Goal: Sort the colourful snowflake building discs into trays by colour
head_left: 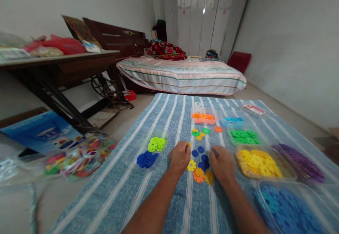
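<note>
My left hand (180,157) is closed just above the striped cloth, left of a loose group of notched plastic discs. A yellow edge shows at its fingertips, but I cannot tell whether it is held. Opposite it, my right hand (223,164) pinches a dark blue notched disc (216,153). Between the hands lie dark blue discs (203,162), a yellow disc (191,165), an orange disc (198,175) and a darker yellow disc (209,177). Farther off are green discs (206,131), small yellow ones (199,137) and an orange one (218,129).
Left, a clear tray (134,153) holds lime discs (157,144) and dark blue discs (147,160). Tubs of orange (203,118), green (244,137), yellow (259,162), purple (300,161) and blue discs (288,205) stand behind and right. A bed (182,75) and sewing-machine table (63,59) lie beyond.
</note>
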A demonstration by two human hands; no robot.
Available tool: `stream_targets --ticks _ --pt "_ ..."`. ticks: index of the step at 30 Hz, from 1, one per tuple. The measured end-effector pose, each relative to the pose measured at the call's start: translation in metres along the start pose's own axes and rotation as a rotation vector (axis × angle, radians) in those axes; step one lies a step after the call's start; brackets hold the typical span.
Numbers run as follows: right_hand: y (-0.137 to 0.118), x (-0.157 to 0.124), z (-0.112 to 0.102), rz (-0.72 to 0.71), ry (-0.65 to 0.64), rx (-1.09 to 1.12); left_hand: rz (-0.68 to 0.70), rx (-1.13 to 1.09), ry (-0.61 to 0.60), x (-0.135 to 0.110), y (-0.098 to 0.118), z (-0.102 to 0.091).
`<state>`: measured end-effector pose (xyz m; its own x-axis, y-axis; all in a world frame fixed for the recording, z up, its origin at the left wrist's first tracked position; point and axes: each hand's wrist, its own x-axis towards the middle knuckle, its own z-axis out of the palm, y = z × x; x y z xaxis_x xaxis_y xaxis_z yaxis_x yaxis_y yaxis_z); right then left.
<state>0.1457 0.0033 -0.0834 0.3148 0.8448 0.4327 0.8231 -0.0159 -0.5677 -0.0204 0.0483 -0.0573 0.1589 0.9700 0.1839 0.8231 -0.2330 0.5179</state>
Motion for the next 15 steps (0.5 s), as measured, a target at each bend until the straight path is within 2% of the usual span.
stream_targets --ticks 2,4,7,9,12,15 --pt "-0.004 0.016 0.000 -0.020 -0.026 -0.111 -0.001 -0.042 0.021 0.000 -0.004 0.003" --pt "-0.009 0.039 0.000 -0.004 -0.103 -0.250 -0.004 -0.073 0.045 0.001 -0.007 0.006" --pt "-0.015 0.074 0.004 0.108 -0.215 -0.431 -0.018 -0.109 0.084 0.003 -0.009 0.009" --pt "-0.015 0.090 0.010 0.191 -0.235 -0.493 -0.031 -0.120 0.111 0.003 -0.010 0.010" --pt "-0.011 0.100 0.021 0.265 -0.237 -0.533 -0.038 -0.111 0.115 0.003 -0.009 0.010" --pt "-0.009 0.101 0.028 0.280 -0.257 -0.573 -0.056 -0.103 0.092 0.003 -0.007 0.008"
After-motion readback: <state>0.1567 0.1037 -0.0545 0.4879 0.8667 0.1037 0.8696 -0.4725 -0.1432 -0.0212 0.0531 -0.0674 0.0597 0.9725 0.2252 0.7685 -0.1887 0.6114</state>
